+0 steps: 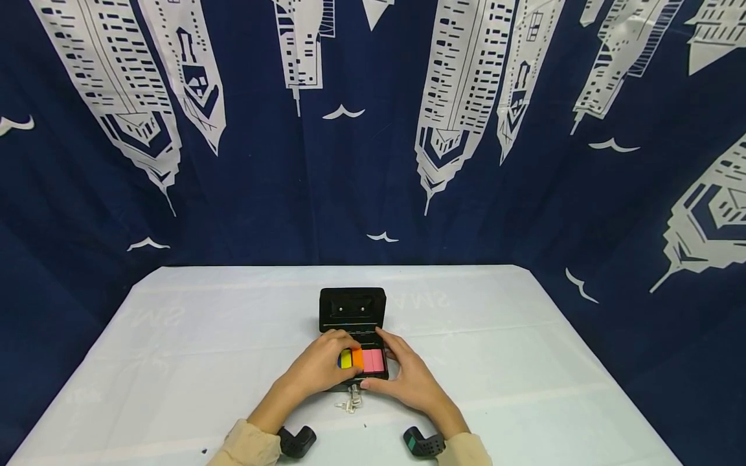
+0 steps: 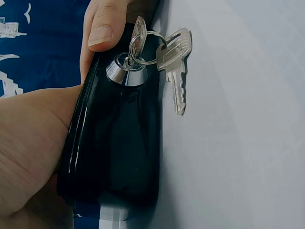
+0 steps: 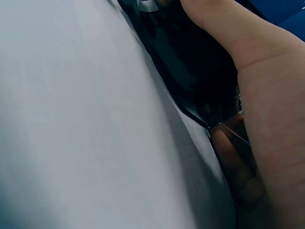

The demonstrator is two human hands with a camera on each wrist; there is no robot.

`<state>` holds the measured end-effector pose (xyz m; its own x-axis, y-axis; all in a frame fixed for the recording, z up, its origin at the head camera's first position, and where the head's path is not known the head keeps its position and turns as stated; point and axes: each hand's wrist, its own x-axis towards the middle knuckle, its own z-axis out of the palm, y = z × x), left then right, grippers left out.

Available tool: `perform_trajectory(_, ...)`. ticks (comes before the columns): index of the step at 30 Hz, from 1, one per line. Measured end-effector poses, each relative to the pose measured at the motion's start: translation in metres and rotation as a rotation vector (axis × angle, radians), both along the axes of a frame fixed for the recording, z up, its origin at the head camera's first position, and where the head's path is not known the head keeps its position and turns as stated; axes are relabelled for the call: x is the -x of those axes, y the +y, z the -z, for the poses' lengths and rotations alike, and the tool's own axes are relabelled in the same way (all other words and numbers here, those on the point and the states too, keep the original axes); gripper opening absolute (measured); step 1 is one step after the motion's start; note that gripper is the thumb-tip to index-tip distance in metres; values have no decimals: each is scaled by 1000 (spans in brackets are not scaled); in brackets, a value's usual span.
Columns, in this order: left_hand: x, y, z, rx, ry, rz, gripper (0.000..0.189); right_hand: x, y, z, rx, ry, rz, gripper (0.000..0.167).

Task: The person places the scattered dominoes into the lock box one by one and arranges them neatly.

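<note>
A small black cash box (image 1: 352, 309) stands on the table with its lid raised. In its compartment lie a yellow block (image 1: 346, 358), an orange block (image 1: 357, 360) and pink blocks (image 1: 373, 360) side by side. My left hand (image 1: 319, 364) reaches over the box's left side, pinching the orange block between thumb and fingers. The right hand (image 1: 410, 378) grips the right side of the box, its thumb over the front rim close to the lock. Keys (image 2: 175, 62) on a ring hang from the silver lock (image 2: 126, 71) on the front. Blocks are hidden in both wrist views.
The box stands on a white-covered table (image 1: 233, 310). Behind it hangs a dark blue cloth (image 1: 350, 175) with white building prints. A small dark speck (image 1: 204, 451) lies near the front left. Each wrist wears a black strapped device (image 1: 298, 442).
</note>
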<state>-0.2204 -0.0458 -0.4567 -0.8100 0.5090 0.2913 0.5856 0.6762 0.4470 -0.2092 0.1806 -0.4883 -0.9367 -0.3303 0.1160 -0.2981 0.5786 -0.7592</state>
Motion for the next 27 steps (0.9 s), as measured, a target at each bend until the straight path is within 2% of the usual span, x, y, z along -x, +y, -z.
perform_trajectory(5, 2, 1, 1, -1, 8, -15, 39, 1, -1, -2, 3, 3, 0, 103)
perform_trajectory(22, 1, 4, 0, 7, -88, -49, 38, -1, -1, 0, 7, 6, 7, 103)
perform_trajectory(27, 0, 5, -2, 22, -81, -54, 40, -1, -2, -1, 10, -2, 6, 103)
